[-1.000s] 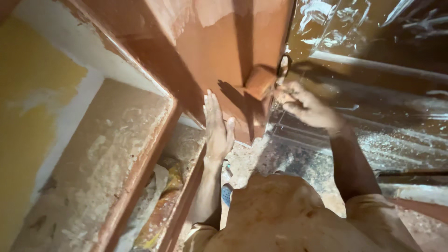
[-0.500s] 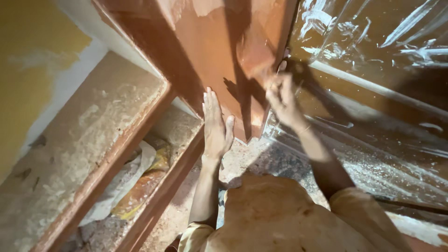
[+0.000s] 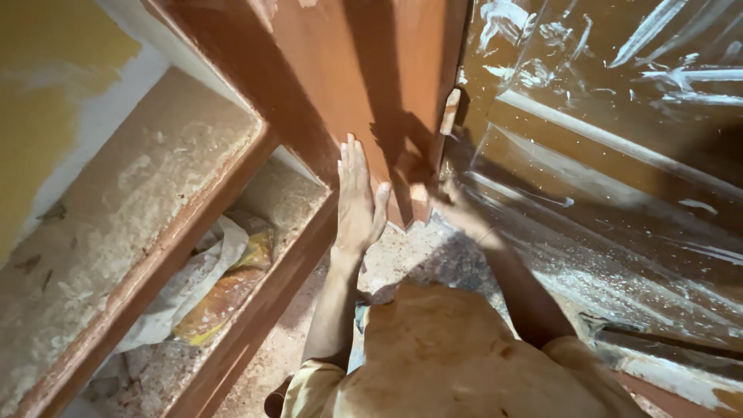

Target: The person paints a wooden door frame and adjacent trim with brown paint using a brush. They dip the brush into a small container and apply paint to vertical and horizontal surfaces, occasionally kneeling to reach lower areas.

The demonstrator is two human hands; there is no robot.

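Left hand (image 3: 357,203) flat on the reddish-brown painted wooden door panel (image 3: 364,85) — fingers straight, close together, holding nothing.

Right hand (image 3: 457,207) in shadow at panel's lower edge, just right of left fingertips; can't tell its finger state. Clear plastic sheeting (image 3: 611,155) lies right of both hands — dusty stone ledges w/ reddish-brown wooden rails (image 3: 178,248) to the left, crumpled white and yellow bag (image 3: 220,282) between rails below.

We wear a short-sleeved shirt (image 3: 449,356) in dusty tan-orange, mottled with pale smudges, its cuffs ending at five and seven o'clock of the view. Our forearms are bare; left hand (image 3: 357,203) and right hand (image 3: 457,205) wear no gloves.
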